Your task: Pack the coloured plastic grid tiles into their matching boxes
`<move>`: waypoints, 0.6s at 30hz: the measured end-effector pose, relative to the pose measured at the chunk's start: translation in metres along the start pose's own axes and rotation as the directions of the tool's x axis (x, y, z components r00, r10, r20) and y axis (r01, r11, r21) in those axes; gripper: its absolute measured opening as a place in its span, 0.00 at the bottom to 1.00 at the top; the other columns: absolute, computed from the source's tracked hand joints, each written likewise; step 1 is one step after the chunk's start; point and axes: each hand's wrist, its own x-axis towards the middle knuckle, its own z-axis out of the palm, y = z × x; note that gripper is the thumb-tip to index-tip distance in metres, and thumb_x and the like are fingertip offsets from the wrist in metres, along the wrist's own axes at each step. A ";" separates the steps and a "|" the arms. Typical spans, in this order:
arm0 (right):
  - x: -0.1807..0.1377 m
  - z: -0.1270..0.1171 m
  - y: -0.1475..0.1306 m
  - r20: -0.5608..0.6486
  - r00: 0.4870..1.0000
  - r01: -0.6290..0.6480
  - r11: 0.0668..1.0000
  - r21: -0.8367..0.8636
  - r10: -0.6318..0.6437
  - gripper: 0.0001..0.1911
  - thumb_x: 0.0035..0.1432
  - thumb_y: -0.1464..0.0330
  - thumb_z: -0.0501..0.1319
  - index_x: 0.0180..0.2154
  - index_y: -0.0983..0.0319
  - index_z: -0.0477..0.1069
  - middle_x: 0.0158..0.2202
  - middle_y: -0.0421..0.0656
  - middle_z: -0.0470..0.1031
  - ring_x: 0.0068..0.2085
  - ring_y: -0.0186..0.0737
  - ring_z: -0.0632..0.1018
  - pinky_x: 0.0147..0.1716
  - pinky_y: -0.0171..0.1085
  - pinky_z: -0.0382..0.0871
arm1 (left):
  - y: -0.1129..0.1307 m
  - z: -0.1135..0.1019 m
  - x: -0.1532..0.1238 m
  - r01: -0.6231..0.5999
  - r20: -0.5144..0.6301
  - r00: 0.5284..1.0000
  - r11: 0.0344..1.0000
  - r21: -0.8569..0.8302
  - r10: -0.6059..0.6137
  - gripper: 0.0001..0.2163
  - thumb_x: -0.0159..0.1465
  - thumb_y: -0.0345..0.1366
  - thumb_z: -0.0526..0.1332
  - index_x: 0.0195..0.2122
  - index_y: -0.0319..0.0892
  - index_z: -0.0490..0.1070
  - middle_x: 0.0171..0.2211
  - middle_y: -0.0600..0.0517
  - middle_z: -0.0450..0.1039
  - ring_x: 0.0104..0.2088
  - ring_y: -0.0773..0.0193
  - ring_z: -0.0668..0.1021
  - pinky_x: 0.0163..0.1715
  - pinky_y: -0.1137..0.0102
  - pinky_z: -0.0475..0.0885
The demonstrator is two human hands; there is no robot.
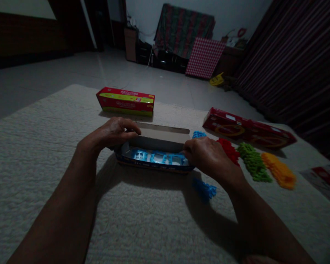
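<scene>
An open dark-blue cardboard box point(154, 167) lies lengthwise before me on a pale textured mat, its lid flap point(165, 134) raised at the back. Inside, several light-blue plastic pieces point(158, 157) sit in a row. At the box's left end, my left hand point(114, 132) pinches the flap's edge between thumb and fingers. My right hand point(206, 152) is closed at the right end, its curled fingertips on the box's edge. Blue toy pieces point(205, 190) lie by the right forearm, and another blue bunch point(199, 134) shows behind the right hand.
Red point(229, 150), green point(253, 161) and orange plastic pieces point(279, 170) lie in piles at the right. Behind them rests a long dark-red box point(247, 128). A red and yellow box point(126, 102) stands at the mat's far edge. Another box point(326, 179) is partly visible at far right.
</scene>
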 end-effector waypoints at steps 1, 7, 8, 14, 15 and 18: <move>-0.002 0.001 0.007 -0.040 0.999 -0.011 1.000 0.025 0.012 0.12 0.64 0.67 0.59 0.40 0.60 0.82 0.36 0.49 0.83 0.36 0.47 0.81 0.30 0.37 0.63 | 0.000 0.000 0.000 0.006 -0.004 1.000 1.000 0.000 -0.006 0.15 0.59 0.43 0.59 0.40 0.44 0.82 0.44 0.48 0.82 0.44 0.56 0.81 0.50 0.64 0.73; -0.016 0.011 0.056 -0.160 0.975 -0.132 0.983 0.125 0.151 0.11 0.62 0.66 0.59 0.36 0.60 0.82 0.34 0.47 0.82 0.33 0.43 0.79 0.30 0.37 0.62 | -0.001 0.001 -0.002 0.039 -0.001 0.999 0.998 -0.039 -0.039 0.15 0.60 0.44 0.60 0.41 0.45 0.81 0.45 0.49 0.82 0.43 0.57 0.81 0.48 0.64 0.73; -0.017 0.015 0.062 -0.150 0.974 -0.150 0.981 0.126 0.169 0.11 0.62 0.66 0.59 0.37 0.60 0.81 0.34 0.47 0.82 0.34 0.43 0.79 0.30 0.37 0.62 | -0.001 0.001 -0.001 0.038 0.002 0.999 0.998 -0.051 -0.038 0.14 0.59 0.44 0.60 0.40 0.45 0.81 0.45 0.49 0.82 0.43 0.57 0.80 0.48 0.64 0.73; -0.018 0.045 0.087 -0.048 0.980 -0.190 0.978 0.081 0.195 0.13 0.62 0.67 0.59 0.44 0.61 0.80 0.42 0.49 0.81 0.41 0.44 0.79 0.36 0.37 0.64 | 0.000 0.000 0.000 0.086 0.013 0.996 0.996 -0.030 -0.085 0.14 0.60 0.43 0.61 0.41 0.43 0.80 0.46 0.48 0.81 0.46 0.55 0.79 0.49 0.62 0.72; -0.018 0.049 0.088 -0.047 0.981 -0.186 0.979 0.079 0.190 0.14 0.62 0.67 0.60 0.46 0.61 0.79 0.44 0.49 0.81 0.43 0.45 0.79 0.38 0.37 0.64 | 0.000 0.000 0.000 0.081 0.015 0.997 0.996 -0.033 -0.080 0.14 0.60 0.43 0.61 0.41 0.42 0.80 0.46 0.47 0.81 0.46 0.55 0.79 0.49 0.62 0.72; -0.017 0.054 0.089 -0.074 0.981 -0.170 0.980 0.099 0.178 0.16 0.61 0.67 0.61 0.50 0.61 0.77 0.48 0.50 0.80 0.47 0.46 0.78 0.40 0.37 0.65 | -0.001 0.001 0.000 0.077 0.022 0.997 0.995 -0.059 -0.076 0.15 0.61 0.44 0.60 0.41 0.40 0.80 0.46 0.45 0.81 0.45 0.54 0.79 0.46 0.62 0.73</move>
